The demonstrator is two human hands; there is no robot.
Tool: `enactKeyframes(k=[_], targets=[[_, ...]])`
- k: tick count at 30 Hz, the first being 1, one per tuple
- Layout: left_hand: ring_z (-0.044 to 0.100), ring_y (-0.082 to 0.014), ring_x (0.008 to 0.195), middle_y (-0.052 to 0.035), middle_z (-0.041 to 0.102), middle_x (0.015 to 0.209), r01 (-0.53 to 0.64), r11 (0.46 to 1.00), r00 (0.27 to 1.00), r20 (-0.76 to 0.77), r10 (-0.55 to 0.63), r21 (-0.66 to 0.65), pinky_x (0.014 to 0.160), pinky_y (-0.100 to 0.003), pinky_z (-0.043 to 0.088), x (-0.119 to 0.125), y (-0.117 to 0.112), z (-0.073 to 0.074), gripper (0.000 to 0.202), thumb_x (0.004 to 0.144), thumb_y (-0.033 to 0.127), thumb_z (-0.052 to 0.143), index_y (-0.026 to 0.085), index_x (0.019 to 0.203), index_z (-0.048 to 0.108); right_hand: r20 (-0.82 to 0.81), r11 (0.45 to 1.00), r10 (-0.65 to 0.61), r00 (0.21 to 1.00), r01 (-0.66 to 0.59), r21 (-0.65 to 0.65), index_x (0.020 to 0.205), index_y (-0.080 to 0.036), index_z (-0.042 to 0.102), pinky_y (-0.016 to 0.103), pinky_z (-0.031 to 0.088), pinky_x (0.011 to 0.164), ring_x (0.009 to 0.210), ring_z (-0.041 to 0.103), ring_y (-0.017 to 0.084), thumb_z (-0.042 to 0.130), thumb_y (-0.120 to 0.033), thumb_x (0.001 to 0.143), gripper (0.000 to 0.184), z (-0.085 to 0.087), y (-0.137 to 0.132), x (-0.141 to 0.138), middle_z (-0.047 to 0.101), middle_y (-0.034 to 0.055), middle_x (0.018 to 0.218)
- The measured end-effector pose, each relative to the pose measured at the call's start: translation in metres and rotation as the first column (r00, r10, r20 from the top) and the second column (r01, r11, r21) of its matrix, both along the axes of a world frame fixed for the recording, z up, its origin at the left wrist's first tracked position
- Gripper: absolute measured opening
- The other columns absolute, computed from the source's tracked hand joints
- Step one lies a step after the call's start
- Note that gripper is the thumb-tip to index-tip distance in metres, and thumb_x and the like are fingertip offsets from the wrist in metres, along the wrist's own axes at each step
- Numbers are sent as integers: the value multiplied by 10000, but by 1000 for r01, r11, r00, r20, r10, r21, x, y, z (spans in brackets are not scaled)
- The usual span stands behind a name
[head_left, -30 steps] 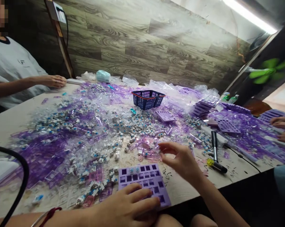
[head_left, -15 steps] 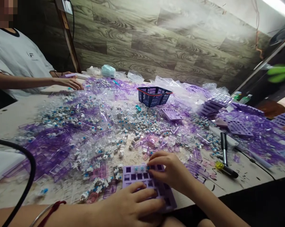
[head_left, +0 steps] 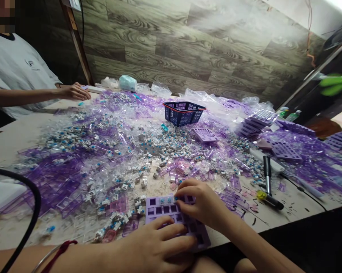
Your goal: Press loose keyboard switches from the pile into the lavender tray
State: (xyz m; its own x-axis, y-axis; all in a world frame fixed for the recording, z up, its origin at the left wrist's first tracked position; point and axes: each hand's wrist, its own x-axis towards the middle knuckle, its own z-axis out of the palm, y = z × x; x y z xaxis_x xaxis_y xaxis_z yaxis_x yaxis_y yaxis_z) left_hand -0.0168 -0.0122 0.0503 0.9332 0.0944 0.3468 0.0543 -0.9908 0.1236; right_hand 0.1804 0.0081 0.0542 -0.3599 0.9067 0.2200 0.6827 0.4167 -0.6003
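A purple tray with rows of square holes (head_left: 150, 219) lies at the near table edge. My left hand (head_left: 159, 242) rests over its lower part, fingers bent down on it and steadying it; the thumb is hidden. Across the tray's far row sits a clear strip with blue key switches (head_left: 165, 200). My right hand (head_left: 200, 201) is at the strip's right end, thumb and forefinger closed around a small key switch that is mostly covered by the fingertips. Loose white and blue key switches (head_left: 121, 222) are heaped left of the tray.
Purple clear cases (head_left: 54, 178) and more switches spread over the table. A dark basket (head_left: 185, 113) stands mid-table near another purple tray (head_left: 206, 135). A black-handled tool (head_left: 267, 176) lies at right. A black cable (head_left: 36, 197) arcs at left. A co-worker's hand (head_left: 77, 92) is far left.
The view has shifted slightly. The co-worker's hand has drawn back to the left and up. My two hands keep nearly the same places on the tray.
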Motion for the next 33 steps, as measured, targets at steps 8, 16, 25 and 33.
enactKeyframes(k=[8, 16, 25, 33], targets=[[519, -213, 1123, -2, 538, 1312, -15, 999, 1000, 15, 15, 36, 981, -363, 430, -1, -1, -6, 251, 921, 308, 511, 201, 1130, 599, 61, 977, -164, 985, 154, 145, 1057, -215, 663, 340, 493, 856, 937, 613, 198, 618, -192, 780, 281, 11, 8, 33, 656, 54, 1033], [531, -209, 1123, 0, 543, 1314, -35, 997, 999, 42, 32, 66, 961, -357, 444, -2, -4, -7, 256, 935, 273, 477, 198, 1150, 594, 315, 861, -508, 802, 463, 211, 1000, -157, 660, 387, 448, 915, 1031, 576, 255, 483, -18, 748, 338, -11, 13, 87, 637, 98, 1075], [538, -213, 1115, -8, 554, 1298, -31, 996, 999, 47, 26, 89, 958, -355, 429, -1, -3, -10, 253, 926, 234, 482, 197, 1152, 591, 100, 894, -436, 894, 418, 162, 820, -174, 636, 299, 466, 739, 756, 588, 170, 520, -46, 693, 214, 0, 12, 73, 622, 32, 829], [547, -187, 1044, -5, 581, 1239, -24, 1000, 999, 35, 24, 2, 986, -338, 408, 1, -2, -2, 209, 911, 229, 498, 198, 1074, 624, -181, 999, 27, 983, -23, 25, 871, -189, 601, 261, 457, 776, 856, 576, 146, 517, -4, 678, 280, 4, -1, 24, 615, 14, 897]])
